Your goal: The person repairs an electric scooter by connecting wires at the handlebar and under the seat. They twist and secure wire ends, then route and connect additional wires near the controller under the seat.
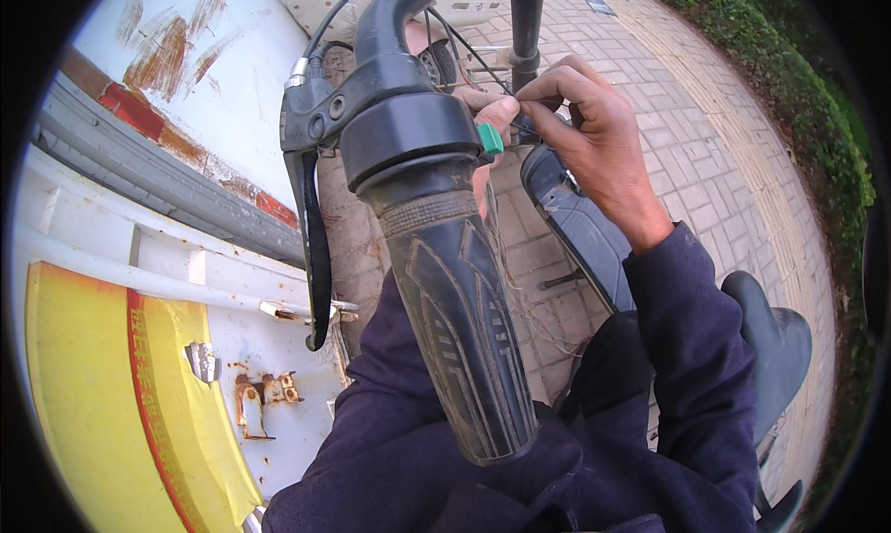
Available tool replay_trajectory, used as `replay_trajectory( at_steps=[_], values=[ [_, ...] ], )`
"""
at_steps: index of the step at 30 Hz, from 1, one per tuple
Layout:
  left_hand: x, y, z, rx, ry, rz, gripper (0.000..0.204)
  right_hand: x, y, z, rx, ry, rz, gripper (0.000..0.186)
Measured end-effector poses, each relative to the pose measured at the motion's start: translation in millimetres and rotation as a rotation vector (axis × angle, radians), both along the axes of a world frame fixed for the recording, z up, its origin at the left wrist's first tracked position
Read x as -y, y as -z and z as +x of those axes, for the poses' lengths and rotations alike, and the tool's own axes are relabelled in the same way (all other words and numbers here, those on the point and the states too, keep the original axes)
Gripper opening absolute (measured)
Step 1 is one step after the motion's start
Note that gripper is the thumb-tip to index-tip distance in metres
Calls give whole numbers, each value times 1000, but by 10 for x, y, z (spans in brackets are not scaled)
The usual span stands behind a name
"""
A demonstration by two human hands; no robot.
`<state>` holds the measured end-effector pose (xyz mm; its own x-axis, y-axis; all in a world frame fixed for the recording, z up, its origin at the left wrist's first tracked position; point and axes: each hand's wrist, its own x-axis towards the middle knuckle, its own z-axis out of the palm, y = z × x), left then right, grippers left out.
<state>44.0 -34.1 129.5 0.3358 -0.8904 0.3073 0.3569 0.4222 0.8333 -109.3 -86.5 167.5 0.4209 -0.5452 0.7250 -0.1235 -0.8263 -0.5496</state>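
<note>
A black rubber handlebar grip (pixel 455 320) crosses the middle of the view, with a brake lever (pixel 313 245) on its left and a green switch (pixel 490 139) on its collar. Just beyond the collar, my right hand (pixel 594 129) is closed, thumb and forefinger pinching a thin black wire (pixel 501 86). Opposite it, the fingertips of my left hand (pixel 497 115) press together at the same wire. The handlebar hides most of that left hand. Loose thin wires (pixel 548 315) hang below, beside a dark plastic scooter body (pixel 580 222).
An upright black post (pixel 526 23) stands just past my hands. On the left are a rusty white metal panel (pixel 297 440) and a yellow sheet (pixel 79 375). A dark saddle (pixel 770 347) sits at right, over brick paving (pixel 696 162) edged by a hedge (pixel 798 106).
</note>
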Motion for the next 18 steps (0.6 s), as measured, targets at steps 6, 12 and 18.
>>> replay_trajectory(
  at_steps=[6, 12, 18],
  values=[
    [40, 84, 145, 9, 43, 34, 8, 118, -106, 24, -271, 111, -616, 15],
    [122, 120, 279, 177, 53, -51, 7, 164, -154, -1, -410, 107, -850, 18],
    [77, 88, 96, 286, -108, -5, 9, 206, -229, -70, -101, -152, 688, 23]
  ],
)
